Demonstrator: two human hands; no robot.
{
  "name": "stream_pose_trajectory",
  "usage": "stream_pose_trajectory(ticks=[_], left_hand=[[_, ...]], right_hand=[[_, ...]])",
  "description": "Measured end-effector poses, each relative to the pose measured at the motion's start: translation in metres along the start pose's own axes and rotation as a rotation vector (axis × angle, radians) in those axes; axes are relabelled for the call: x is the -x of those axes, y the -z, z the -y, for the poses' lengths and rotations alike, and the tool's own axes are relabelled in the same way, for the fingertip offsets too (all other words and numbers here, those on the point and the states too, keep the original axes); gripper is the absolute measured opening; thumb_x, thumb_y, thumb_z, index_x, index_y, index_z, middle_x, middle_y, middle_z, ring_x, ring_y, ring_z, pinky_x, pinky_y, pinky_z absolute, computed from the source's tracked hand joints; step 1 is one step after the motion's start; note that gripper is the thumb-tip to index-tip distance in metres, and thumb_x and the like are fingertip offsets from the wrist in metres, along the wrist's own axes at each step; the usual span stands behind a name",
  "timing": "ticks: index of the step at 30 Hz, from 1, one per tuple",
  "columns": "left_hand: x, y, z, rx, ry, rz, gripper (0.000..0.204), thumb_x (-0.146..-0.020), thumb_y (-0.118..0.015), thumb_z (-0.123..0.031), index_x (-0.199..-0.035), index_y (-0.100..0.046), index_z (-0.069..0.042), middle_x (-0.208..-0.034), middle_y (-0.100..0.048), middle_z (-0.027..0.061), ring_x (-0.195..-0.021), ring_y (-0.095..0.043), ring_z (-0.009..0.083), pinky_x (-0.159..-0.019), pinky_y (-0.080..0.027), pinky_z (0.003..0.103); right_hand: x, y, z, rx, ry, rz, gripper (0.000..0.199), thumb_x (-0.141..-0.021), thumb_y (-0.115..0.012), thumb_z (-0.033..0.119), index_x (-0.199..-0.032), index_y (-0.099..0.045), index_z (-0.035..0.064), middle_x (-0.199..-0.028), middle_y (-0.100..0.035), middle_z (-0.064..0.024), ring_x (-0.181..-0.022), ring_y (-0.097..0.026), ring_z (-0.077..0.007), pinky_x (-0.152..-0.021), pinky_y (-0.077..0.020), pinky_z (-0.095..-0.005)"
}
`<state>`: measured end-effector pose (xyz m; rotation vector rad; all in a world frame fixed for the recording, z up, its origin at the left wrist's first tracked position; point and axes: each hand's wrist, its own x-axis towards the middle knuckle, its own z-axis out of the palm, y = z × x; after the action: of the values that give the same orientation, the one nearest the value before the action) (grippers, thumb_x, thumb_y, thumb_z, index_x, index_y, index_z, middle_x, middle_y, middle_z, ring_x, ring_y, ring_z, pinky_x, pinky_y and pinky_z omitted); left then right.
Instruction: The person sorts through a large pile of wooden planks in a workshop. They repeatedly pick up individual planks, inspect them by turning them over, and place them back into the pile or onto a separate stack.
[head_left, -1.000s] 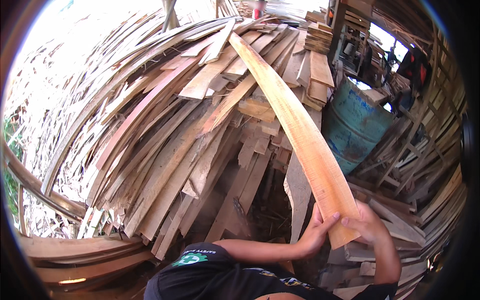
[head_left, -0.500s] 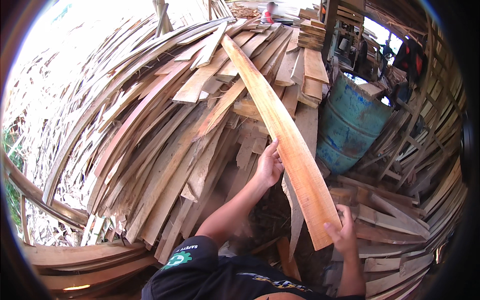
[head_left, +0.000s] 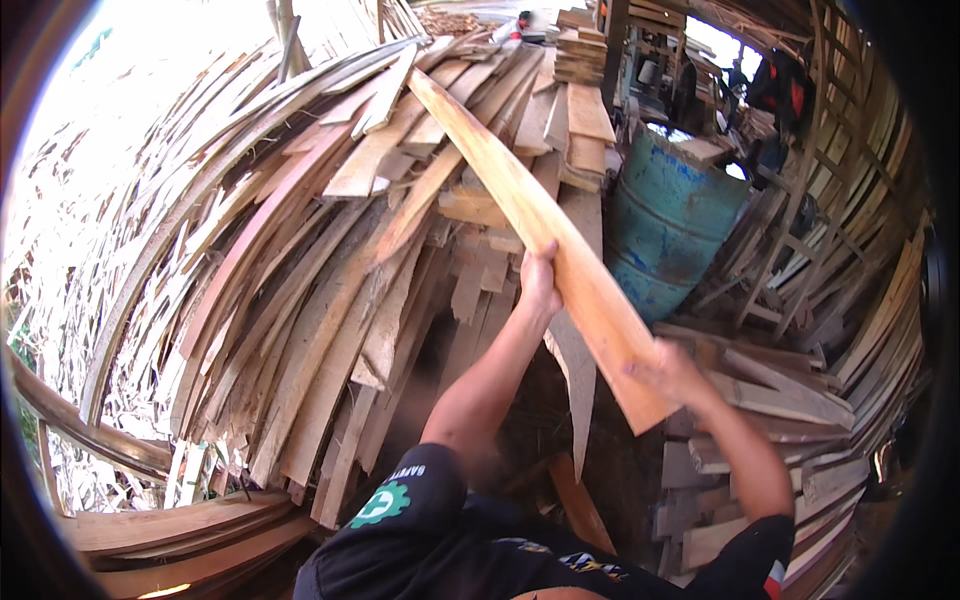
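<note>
Hands clamp one long pale plank [head_left: 530,225]: left hand [head_left: 540,280] grips its left edge partway up, right hand [head_left: 668,372] presses near the low end. Its far end rests atop the offcut pile [head_left: 300,260], beside a blue drum [head_left: 670,235]. Likely mid-lift; steady support is needed.

Long pale plank [head_left: 530,215] (tilted, atop pile)

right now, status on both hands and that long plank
Left hand gripping the long plank mid-length. Right hand on its near end. Far end resting on the plank pile. Blue drum close on the right.
</note>
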<state>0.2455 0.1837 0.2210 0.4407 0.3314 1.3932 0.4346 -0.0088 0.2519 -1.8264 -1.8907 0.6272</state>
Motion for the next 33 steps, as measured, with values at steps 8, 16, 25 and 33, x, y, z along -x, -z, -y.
stream_pose_trajectory(ticks=[8, 16, 25, 33], left_hand=[[0.106, -0.063, -0.010, 0.133, 0.122, 0.308, 0.036, -0.096, -0.055, -0.015, -0.129, -0.044, -0.008, -0.126, -0.055, 0.0061, -0.117, -0.053, 0.0206, -0.104, -0.040, 0.039], [0.005, -0.049, -0.058, 0.121, 0.213, 0.197, 0.055, -0.097, -0.052, -0.042, -0.135, -0.043, -0.004, -0.129, -0.055, 0.0134, -0.121, -0.052, 0.0286, -0.104, -0.039, 0.048], [0.061, -0.041, 0.005, 0.064, 0.103, 0.254, 0.057, -0.096, -0.053, -0.041, -0.129, -0.042, 0.004, -0.122, -0.056, 0.0195, -0.110, -0.059, 0.0301, -0.097, -0.048, 0.047], [0.207, -0.102, 0.156, 0.373, 0.561, 0.856, 0.057, -0.092, -0.057, -0.042, -0.135, -0.039, -0.010, -0.138, -0.046, 0.0142, -0.131, -0.042, 0.0291, -0.112, -0.029, 0.045]], right_hand=[[0.129, 0.095, 0.090, -0.148, -0.116, -0.037, 0.047, -0.074, -0.080, 0.022, -0.112, -0.064, 0.0007, -0.091, -0.069, -0.0054, -0.082, -0.064, -0.0119, -0.079, -0.0506, -0.0310], [0.128, 0.089, 0.070, 0.005, -0.265, 0.054, 0.050, -0.073, -0.081, 0.024, -0.108, -0.061, -0.0048, -0.096, -0.068, -0.0106, -0.089, -0.060, -0.0119, -0.081, -0.0496, -0.0316], [0.194, 0.096, 0.090, 0.274, -0.300, -0.089, 0.062, -0.059, -0.086, 0.032, -0.104, -0.062, -0.0042, -0.088, -0.069, -0.0197, -0.084, -0.068, -0.0338, -0.077, -0.0521, -0.0409], [0.478, 0.132, -0.050, 1.148, -0.719, -0.563, 0.048, -0.066, -0.072, 0.006, -0.111, -0.056, -0.0008, -0.086, -0.062, -0.0227, -0.078, -0.059, -0.0427, -0.070, -0.0463, -0.0492]])
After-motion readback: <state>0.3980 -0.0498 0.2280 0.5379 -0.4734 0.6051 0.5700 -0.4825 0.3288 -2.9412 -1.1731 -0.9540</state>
